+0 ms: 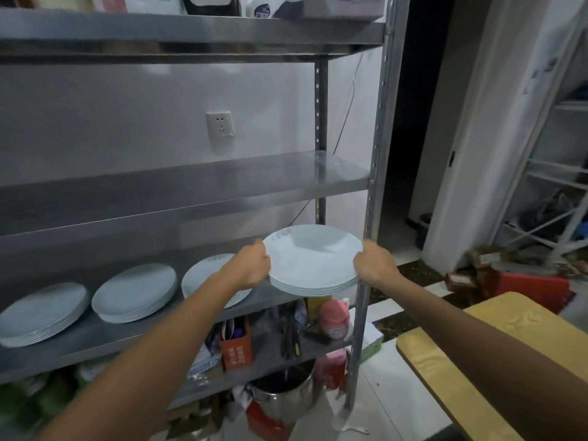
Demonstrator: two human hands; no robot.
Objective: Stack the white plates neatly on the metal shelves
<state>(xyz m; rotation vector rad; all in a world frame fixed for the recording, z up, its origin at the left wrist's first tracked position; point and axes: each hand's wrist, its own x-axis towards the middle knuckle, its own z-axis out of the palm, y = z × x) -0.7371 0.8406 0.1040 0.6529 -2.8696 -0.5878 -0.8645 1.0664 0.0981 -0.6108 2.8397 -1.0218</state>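
Though most fingers are hidden under the rims, the left hand and right hand grip opposite edges of a small plate stack, both arms outstretched, at the right end of the metal shelf. Whether it rests there is unclear. The left forearm covers part of the nearest stack on the shelf.
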